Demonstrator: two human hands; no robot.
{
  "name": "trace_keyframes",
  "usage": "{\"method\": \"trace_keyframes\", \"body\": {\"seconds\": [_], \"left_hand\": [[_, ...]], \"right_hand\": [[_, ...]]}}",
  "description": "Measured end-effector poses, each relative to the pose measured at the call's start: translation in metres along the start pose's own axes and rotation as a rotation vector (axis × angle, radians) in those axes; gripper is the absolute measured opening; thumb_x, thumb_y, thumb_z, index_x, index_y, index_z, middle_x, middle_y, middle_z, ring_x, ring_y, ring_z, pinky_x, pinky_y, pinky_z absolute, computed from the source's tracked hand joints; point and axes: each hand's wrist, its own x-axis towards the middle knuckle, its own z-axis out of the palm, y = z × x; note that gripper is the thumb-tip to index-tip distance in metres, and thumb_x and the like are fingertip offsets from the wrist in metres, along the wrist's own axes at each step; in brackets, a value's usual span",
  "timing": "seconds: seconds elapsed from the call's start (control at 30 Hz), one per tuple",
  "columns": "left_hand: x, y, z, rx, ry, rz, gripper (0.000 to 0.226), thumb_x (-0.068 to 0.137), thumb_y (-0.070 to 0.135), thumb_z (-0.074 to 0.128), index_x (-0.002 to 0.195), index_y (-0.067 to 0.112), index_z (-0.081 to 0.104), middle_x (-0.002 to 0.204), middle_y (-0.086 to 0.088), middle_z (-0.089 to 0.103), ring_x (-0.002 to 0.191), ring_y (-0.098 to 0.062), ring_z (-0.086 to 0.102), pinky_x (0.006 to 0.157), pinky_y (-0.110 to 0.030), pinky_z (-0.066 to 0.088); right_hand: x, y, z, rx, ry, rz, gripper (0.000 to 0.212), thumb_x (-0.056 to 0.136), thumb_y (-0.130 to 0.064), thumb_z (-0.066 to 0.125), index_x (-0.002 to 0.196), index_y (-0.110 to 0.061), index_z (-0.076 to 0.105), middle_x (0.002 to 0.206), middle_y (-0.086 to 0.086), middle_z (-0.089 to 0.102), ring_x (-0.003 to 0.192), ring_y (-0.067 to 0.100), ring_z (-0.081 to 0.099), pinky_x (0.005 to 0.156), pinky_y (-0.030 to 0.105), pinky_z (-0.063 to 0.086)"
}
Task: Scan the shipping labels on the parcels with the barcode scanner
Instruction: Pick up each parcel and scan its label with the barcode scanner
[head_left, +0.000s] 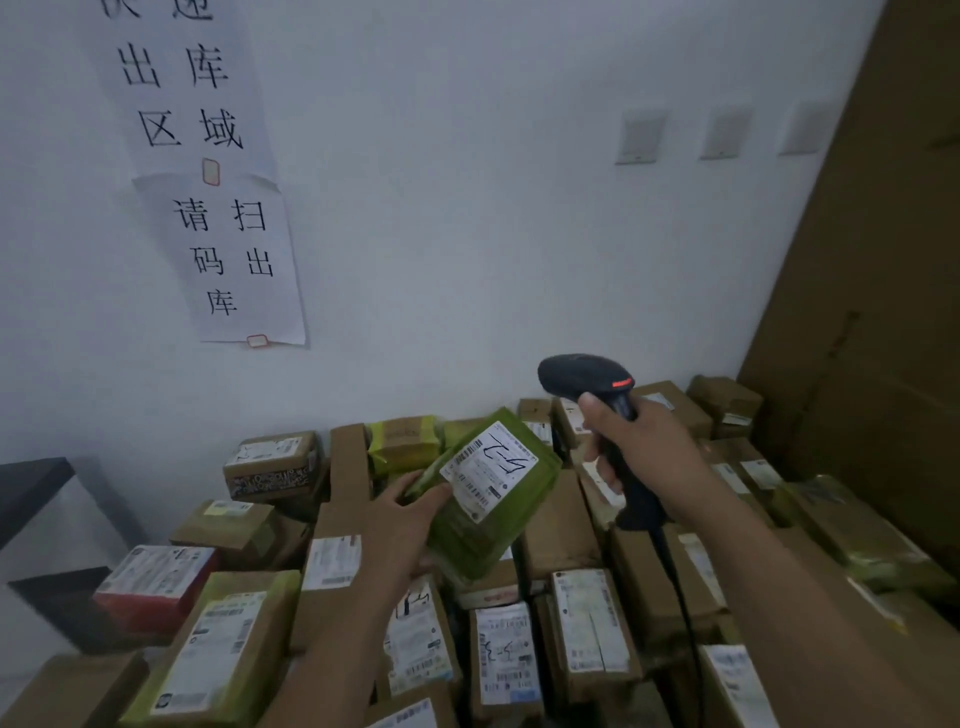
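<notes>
While my left hand (402, 525) grips the green parcel (493, 499) by its left edge, thumb on top and fingers curled beneath, I hold it lifted above the heap of boxed parcels (592, 629), its shipping label (488, 470) facing up at me. My right hand (644, 447) wraps around the handle of the barcode scanner (597, 387), whose head sits just above and to the right of the label. I judge the scan itself is at hand: next I must tip the scanner's nose down onto the barcode and squeeze.
</notes>
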Motion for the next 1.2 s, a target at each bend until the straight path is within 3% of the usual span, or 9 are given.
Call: {"method": "trace_keyframes", "body": {"seconds": [0.17, 0.4, 0.5, 0.6, 0.67, 0.77, 0.87, 1.1, 1.2], "left_hand": [[0.037, -0.008, 0.058, 0.014, 0.028, -0.035, 0.034, 0.086, 0.031, 0.074, 0.118, 0.022, 0.068, 0.112, -0.001, 0.069, 0.090, -0.016, 0.065, 0.071, -0.031, 0.055], [0.088, -0.043, 0.137, 0.310, -0.137, -0.171, 0.029, 0.097, 0.040, 0.056, 0.092, 0.013, 0.065, 0.090, -0.005, 0.069, 0.090, -0.024, 0.067, 0.083, -0.039, 0.058], [0.104, -0.058, 0.148, 0.526, -0.156, -0.105, 0.039, 0.098, 0.045, 0.053, 0.100, 0.009, 0.067, 0.096, -0.010, 0.071, 0.079, -0.017, 0.062, 0.060, -0.027, 0.049], [0.118, -0.069, 0.142, 0.723, -0.179, -0.003, 0.039, 0.097, 0.048, 0.053, 0.071, 0.020, 0.061, 0.066, 0.000, 0.060, 0.055, -0.006, 0.048, 0.045, -0.018, 0.029], [0.130, -0.074, 0.134, 0.811, -0.202, 0.065, 0.045, 0.097, 0.048, 0.053, 0.062, 0.021, 0.057, 0.060, 0.000, 0.056, 0.053, -0.008, 0.051, 0.046, -0.021, 0.035], [0.160, -0.080, 0.115, 0.757, -0.131, 0.068, 0.030, 0.097, 0.047, 0.053, 0.103, 0.024, 0.071, 0.096, 0.001, 0.071, 0.076, -0.004, 0.061, 0.059, -0.012, 0.042], [0.199, -0.096, 0.093, 0.835, -0.070, 0.024, 0.048, 0.096, 0.046, 0.056, 0.136, 0.020, 0.057, 0.131, 0.000, 0.063, 0.112, -0.012, 0.059, 0.080, -0.016, 0.039], [0.265, -0.145, 0.099, 1.194, -0.211, -0.114, 0.094, 0.080, 0.067, 0.065, 0.149, 0.012, 0.032, 0.149, -0.015, 0.040, 0.133, -0.029, 0.043, 0.101, -0.035, 0.040], [0.276, -0.156, 0.118, 1.214, -0.273, -0.206, 0.121, 0.073, 0.077, 0.063, 0.156, 0.011, 0.005, 0.160, -0.021, 0.002, 0.145, -0.041, 0.014, 0.114, -0.049, 0.026]], "right_hand": [[0.059, -0.006, -0.021, 0.165, 0.073, 0.047, 0.046, 0.093, -0.047, 0.061, 0.089, -0.002, 0.059, 0.057, 0.007, 0.063, 0.040, 0.017, 0.051, 0.041, 0.027, 0.044], [0.139, 0.051, -0.018, 0.205, 0.033, 0.173, 0.046, 0.091, -0.049, 0.064, 0.087, -0.003, 0.061, 0.066, 0.012, 0.065, 0.044, 0.019, 0.052, 0.043, 0.027, 0.046], [0.164, 0.084, -0.004, 0.254, 0.005, 0.244, 0.041, 0.092, -0.044, 0.064, 0.084, -0.005, 0.060, 0.063, 0.011, 0.064, 0.042, 0.019, 0.052, 0.043, 0.026, 0.047], [0.183, 0.116, 0.016, 0.304, -0.047, 0.316, 0.039, 0.092, -0.041, 0.065, 0.084, -0.004, 0.060, 0.063, 0.012, 0.065, 0.042, 0.019, 0.052, 0.042, 0.027, 0.047], [0.194, 0.134, 0.031, 0.319, -0.074, 0.386, 0.038, 0.092, -0.039, 0.066, 0.086, -0.002, 0.062, 0.063, 0.013, 0.065, 0.041, 0.019, 0.053, 0.041, 0.028, 0.047], [0.207, 0.155, 0.051, 0.374, -0.144, 0.458, 0.036, 0.091, -0.037, 0.067, 0.084, -0.001, 0.063, 0.061, 0.013, 0.065, 0.041, 0.020, 0.053, 0.041, 0.027, 0.047], [0.215, 0.173, 0.067, 0.424, -0.212, 0.492, 0.036, 0.091, -0.036, 0.067, 0.089, -0.001, 0.061, 0.065, 0.014, 0.066, 0.042, 0.021, 0.052, 0.042, 0.027, 0.045], [0.225, 0.202, 0.068, 0.556, -0.328, 0.446, 0.049, 0.072, -0.050, 0.075, 0.089, -0.005, 0.066, 0.075, 0.021, 0.065, 0.046, 0.024, 0.051, 0.043, 0.028, 0.045], [0.227, 0.209, 0.067, 0.593, -0.365, 0.419, 0.047, 0.069, -0.054, 0.078, 0.084, -0.010, 0.070, 0.077, 0.022, 0.065, 0.046, 0.024, 0.052, 0.044, 0.029, 0.046]]}}
